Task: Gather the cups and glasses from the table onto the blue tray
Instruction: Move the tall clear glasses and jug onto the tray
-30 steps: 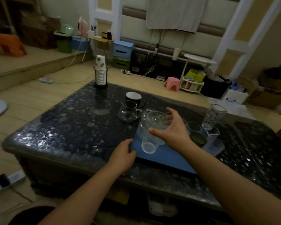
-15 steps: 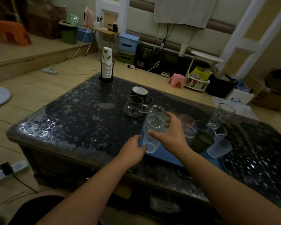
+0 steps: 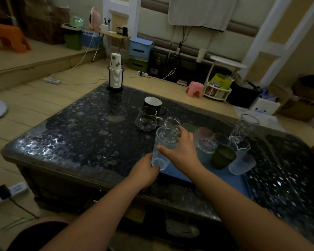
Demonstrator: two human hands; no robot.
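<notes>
A blue tray (image 3: pixel 230 180) lies on the dark pebbled table (image 3: pixel 83 134), carrying several cups and glasses, among them a dark green cup (image 3: pixel 222 157) and a frosted cup (image 3: pixel 242 164). My right hand (image 3: pixel 181 151) is wrapped around a tall clear glass (image 3: pixel 163 147) at the tray's left end. My left hand (image 3: pixel 143 171) touches the base of that glass at the tray's near-left corner. Off the tray stand a glass pitcher (image 3: pixel 146 119), a black mug (image 3: pixel 153 105) and a tall patterned glass (image 3: pixel 245 126).
A stack of paper cups in a black holder (image 3: pixel 115 73) stands at the table's far edge. Beyond the table are a pink stool (image 3: pixel 195 88), storage boxes and cables on the wooden floor. A power strip (image 3: pixel 5 192) lies near the table's left leg.
The view has shifted, so the table sits lower and more to the right. My left hand has come up against the base of the clear glass; my right hand keeps its hold.
</notes>
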